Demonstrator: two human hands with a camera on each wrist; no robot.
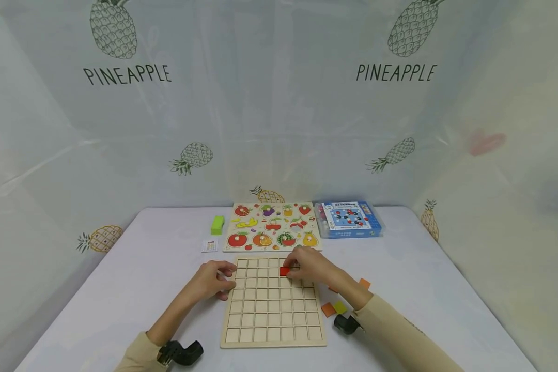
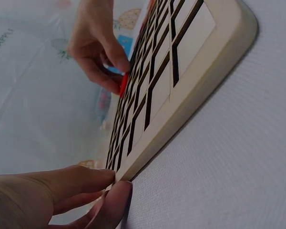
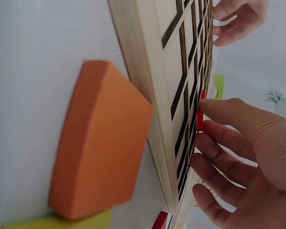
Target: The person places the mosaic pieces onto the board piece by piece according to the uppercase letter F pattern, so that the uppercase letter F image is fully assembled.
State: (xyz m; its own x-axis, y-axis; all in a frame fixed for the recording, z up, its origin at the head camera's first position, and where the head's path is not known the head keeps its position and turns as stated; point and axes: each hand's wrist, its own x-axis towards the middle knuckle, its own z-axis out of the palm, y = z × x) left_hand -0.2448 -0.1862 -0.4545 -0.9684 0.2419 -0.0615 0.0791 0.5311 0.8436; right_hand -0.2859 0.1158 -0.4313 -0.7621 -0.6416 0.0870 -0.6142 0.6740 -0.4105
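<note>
A wooden grid board [image 1: 273, 344] lies flat on the table with rows of square cells. Between thumb and fingertips my right hand [image 1: 310, 264] pinches a small red tile [image 1: 284, 271], low over the board's far rows. The right wrist view shows the red tile [image 3: 200, 114] tilted on edge against the grid; whether it sits in a cell, I cannot tell. At the board's left edge rests my left hand [image 1: 210, 279], thumb and fingertips touching the rim, fingers loosely bent. Beside the right edge lie an orange tile [image 1: 328, 309] and a yellow tile [image 1: 340, 307].
Behind the board lies a fruit picture puzzle [image 1: 273, 227], with a blue boxed set [image 1: 350, 219] to its right. A green block [image 1: 217, 225] and a small printed card [image 1: 210, 246] are at its left. Another orange tile [image 1: 365, 283] lies near the right forearm.
</note>
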